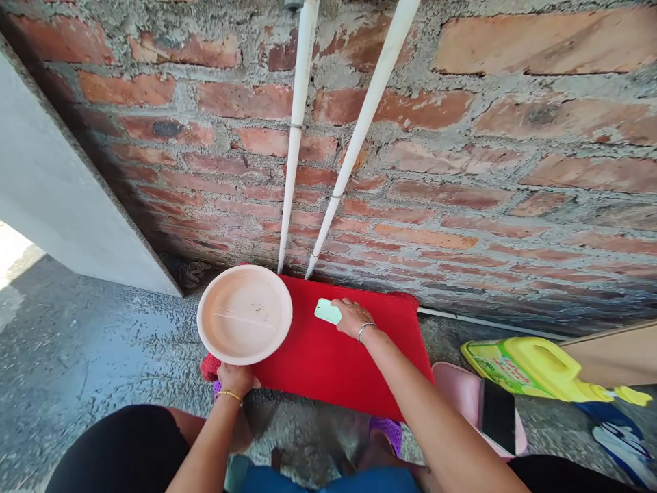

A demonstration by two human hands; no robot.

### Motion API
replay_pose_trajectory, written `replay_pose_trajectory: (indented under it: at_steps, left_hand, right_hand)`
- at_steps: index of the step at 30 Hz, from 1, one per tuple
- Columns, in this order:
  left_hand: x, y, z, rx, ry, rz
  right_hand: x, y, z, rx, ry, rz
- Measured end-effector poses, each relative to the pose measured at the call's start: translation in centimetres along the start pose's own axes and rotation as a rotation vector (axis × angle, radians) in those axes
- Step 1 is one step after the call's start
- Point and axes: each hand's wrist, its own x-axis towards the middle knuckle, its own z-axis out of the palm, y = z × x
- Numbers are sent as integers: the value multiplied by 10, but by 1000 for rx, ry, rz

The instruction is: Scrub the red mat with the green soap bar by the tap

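Observation:
A round, pale pink basin (246, 318) sits over the left end of a low, flat surface covered in red cloth (349, 363). My left hand (237, 378) is at the basin's near rim, beside the front edge of the red cloth. Its fingers are hidden under the rim, so I cannot tell what they grip. In my right hand (353, 318) is a flat mint-green piece (327, 311) with rounded corners and a small hole, low over the cloth. Its underside is out of sight. Bunched red cloth (209, 368) shows below the basin's left side.
Behind stands a brick wall (246, 164) with two white pipes (349, 157). A grey panel (87, 178) leans at the left. On the right are a yellow jug (534, 366), a pink stool (456, 390) with a black phone (497, 416), and a shoe (623, 448). The concrete floor (123, 349) looks wet.

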Motion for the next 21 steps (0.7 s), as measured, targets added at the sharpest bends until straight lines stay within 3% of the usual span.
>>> replay_pose_trajectory:
  at_steps: [7,9,12,18,21]
  left_hand:
    - [1,1,4,9,56,-37]
    - [-1,1,2,6,62,-35]
    - [-2,0,0,3,59,-24]
    - [-4,-3,0,-3,74,-18]
    - [-8,-2,-2,-2,69,-13]
  right_hand:
    - [20,-59,11,142,49,-55]
    - [17,-62,16,156,44,-28]
    - [0,-37,22,170,32,76]
    - [-66,45,32,165,-35,401]
    - [-98,62,39,150,-51,535]
